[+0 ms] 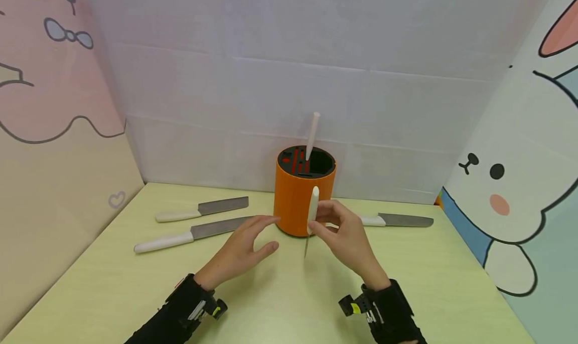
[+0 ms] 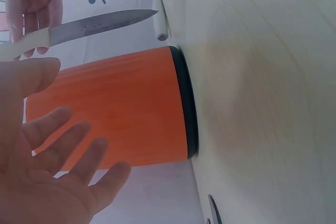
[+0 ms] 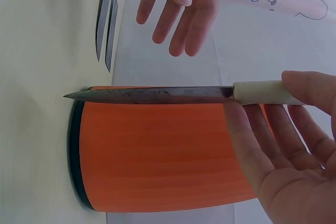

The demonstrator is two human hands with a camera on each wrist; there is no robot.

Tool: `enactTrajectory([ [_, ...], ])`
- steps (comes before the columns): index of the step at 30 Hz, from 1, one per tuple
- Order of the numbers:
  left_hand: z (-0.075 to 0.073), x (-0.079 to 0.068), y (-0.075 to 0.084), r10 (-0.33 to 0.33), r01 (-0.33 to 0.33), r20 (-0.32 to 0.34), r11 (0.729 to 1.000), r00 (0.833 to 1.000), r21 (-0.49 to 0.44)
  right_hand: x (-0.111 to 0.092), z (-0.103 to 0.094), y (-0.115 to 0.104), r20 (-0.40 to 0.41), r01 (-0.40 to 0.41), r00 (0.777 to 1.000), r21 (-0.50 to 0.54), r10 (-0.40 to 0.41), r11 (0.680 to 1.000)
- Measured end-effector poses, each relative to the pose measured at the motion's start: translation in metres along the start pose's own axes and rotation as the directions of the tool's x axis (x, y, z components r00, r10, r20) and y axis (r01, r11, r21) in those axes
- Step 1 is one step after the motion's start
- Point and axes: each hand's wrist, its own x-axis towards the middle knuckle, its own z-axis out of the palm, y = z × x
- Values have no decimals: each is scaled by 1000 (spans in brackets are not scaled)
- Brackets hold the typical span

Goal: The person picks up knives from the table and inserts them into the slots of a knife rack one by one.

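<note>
My right hand (image 1: pixel 339 233) pinches the white handle of a knife (image 3: pixel 157 95) between thumb and fingers. Its blade points down, in front of the orange knife block (image 1: pixel 295 203). Empty, my left hand (image 1: pixel 241 248) hovers at the block's left side with fingers spread and relaxed; the left wrist view shows its palm near the orange wall. The block's black top (image 1: pixel 289 156) has red-lined slots and one larger opening. A white handle (image 1: pixel 313 136) stands up out of that top, its lower part hidden inside.
Left of the block, two white-handled knives, a shorter one (image 1: pixel 178 215) behind a longer one (image 1: pixel 164 243), lie on the pale yellow table (image 1: pixel 280 309). Another knife (image 1: pixel 404 220) lies to the right, its handle partly behind my right hand. A white-covered wall (image 1: pixel 203 98) rises close behind the block.
</note>
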Motion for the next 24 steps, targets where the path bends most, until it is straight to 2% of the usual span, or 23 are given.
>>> enactTrajectory([
  [5,-5,4,1,13,-14,-21,999,1000,-36,1,0,-1,2,13,1000,10,-13,1000],
  [11,-11,15,7,36,-47,-59,979,998,-197,0,1,3,11,28,1000,33,-28,999],
  [14,-11,24,16,32,-53,-83,965,996,-257,-1,1,3,16,25,1000,36,-26,999],
  [24,-9,55,51,57,-110,-169,939,984,-327,-3,0,4,21,38,999,59,-39,998],
])
